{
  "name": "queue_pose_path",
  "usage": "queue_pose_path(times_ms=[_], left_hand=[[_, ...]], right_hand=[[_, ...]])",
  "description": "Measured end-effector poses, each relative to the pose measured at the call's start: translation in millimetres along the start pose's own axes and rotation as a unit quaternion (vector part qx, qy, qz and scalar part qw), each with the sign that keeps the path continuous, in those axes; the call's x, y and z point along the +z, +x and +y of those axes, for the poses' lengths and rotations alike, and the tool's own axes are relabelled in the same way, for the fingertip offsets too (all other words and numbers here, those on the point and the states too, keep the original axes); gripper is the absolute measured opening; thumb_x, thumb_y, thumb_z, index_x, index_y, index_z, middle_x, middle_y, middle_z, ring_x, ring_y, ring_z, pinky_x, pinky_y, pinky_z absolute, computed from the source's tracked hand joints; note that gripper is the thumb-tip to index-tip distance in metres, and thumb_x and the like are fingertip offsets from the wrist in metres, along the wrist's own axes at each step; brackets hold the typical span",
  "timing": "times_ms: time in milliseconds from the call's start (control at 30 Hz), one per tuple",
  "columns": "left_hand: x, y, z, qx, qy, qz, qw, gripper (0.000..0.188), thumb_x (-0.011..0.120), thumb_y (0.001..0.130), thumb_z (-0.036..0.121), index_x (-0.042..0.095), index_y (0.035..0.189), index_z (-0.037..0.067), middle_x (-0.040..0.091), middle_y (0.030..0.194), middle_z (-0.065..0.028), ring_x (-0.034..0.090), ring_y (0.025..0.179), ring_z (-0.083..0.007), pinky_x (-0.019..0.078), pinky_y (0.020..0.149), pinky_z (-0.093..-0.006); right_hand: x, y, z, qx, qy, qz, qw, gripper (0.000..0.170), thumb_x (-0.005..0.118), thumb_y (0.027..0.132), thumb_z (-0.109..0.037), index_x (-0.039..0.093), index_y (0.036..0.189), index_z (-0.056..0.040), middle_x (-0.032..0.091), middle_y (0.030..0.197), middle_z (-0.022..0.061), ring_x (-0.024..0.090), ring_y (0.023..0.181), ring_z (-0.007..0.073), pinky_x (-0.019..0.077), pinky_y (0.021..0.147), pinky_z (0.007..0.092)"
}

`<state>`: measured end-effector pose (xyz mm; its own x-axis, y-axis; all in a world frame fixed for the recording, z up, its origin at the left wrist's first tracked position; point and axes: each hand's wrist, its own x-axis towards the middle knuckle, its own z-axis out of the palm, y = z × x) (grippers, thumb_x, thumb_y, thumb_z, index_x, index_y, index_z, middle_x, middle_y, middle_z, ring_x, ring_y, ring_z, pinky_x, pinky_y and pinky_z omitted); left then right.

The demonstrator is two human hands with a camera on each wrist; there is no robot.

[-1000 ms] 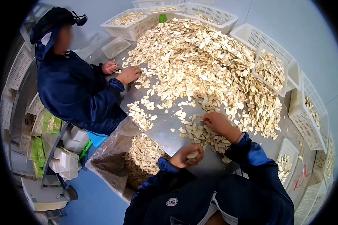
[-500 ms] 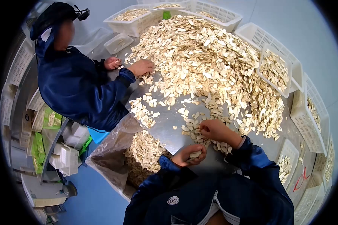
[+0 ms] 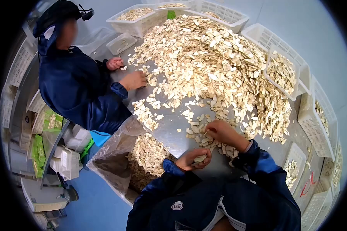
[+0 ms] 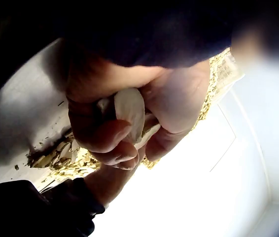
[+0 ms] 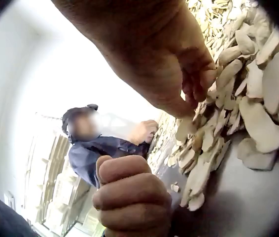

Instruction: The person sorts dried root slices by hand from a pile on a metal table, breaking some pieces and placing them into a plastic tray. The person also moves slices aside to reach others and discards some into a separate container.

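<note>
My left hand (image 3: 192, 159) is curled near the table's front edge and holds a few pale dried slices (image 4: 129, 111) against its palm. To its upper right, my right hand (image 3: 221, 133) is at a small spread of slices (image 3: 196, 131) on the metal table. Its thumb and fingertips pinch a slice (image 5: 184, 129) at the edge of that spread, as the right wrist view shows. Beyond both hands rises a large heap of the same slices (image 3: 204, 57).
An open plastic bag (image 3: 115, 154) of slices stands below the table edge, left of my left hand. Another person (image 3: 81, 84) works at the table's left side. White baskets (image 3: 316, 115) line the back and right; a small tray (image 3: 295, 167) sits right of my sleeve.
My right hand has come slightly nearer to me over the small spread. My left hand keeps its slices in nearly the same place. The other person's hand reached to the heap and drew back.
</note>
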<state>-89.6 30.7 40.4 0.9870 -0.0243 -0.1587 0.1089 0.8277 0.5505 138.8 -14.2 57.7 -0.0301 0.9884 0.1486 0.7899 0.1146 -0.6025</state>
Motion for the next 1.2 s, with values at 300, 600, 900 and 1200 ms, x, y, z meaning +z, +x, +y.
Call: queue_pose_path(times_ms=[300, 600, 900, 1200], left_hand=[[-4, 1, 1, -0.031, 0.037, -0.054, 0.997, 0.037, 0.049, 0.102, 0.036, 0.054, 0.09, 0.002, 0.046, 0.073, -0.002, 0.034, 0.051, -0.0051, 0.0258, 0.044, -0.0208], [1, 0, 2, -0.039, 0.031, -0.031, 0.998, 0.036, 0.046, 0.103, 0.034, 0.053, 0.091, 0.002, 0.047, 0.076, -0.0023, 0.036, 0.054, -0.0052, 0.0268, 0.045, -0.0212], [-13, 6, -7, -0.029, -0.051, 0.0, 0.998, 0.038, 0.043, 0.105, 0.04, 0.053, 0.097, 0.005, 0.047, 0.076, -0.0027, 0.04, 0.055, -0.0076, 0.0314, 0.046, -0.0205], [-21, 10, -12, -0.008, -0.106, 0.015, 0.994, 0.04, 0.044, 0.104, 0.042, 0.056, 0.105, 0.005, 0.051, 0.077, -0.0038, 0.043, 0.055, -0.009, 0.0327, 0.045, -0.0207]], right_hand=[[-9, 7, -23, 0.108, 0.182, -0.017, 0.977, 0.017, 0.066, 0.088, -0.018, 0.067, 0.098, -0.0041, 0.07, 0.084, 0.0146, 0.067, 0.077, 0.0343, 0.0522, 0.068, 0.0397], [-3, -3, -18, 0.027, -0.033, -0.054, 0.998, 0.014, 0.064, 0.086, -0.016, 0.069, 0.098, -0.0095, 0.067, 0.088, 0.0103, 0.065, 0.086, 0.0326, 0.0528, 0.074, 0.0426], [-20, 7, -26, 0.057, 0.042, -0.096, 0.993, 0.012, 0.065, 0.086, -0.017, 0.07, 0.092, -0.0082, 0.066, 0.086, 0.0102, 0.065, 0.084, 0.0322, 0.0527, 0.072, 0.0422], [-23, -8, -29, 0.062, -0.035, -0.173, 0.982, 0.019, 0.064, 0.086, -0.025, 0.068, 0.09, -0.0068, 0.069, 0.085, 0.0126, 0.066, 0.08, 0.0346, 0.0516, 0.071, 0.0443]])
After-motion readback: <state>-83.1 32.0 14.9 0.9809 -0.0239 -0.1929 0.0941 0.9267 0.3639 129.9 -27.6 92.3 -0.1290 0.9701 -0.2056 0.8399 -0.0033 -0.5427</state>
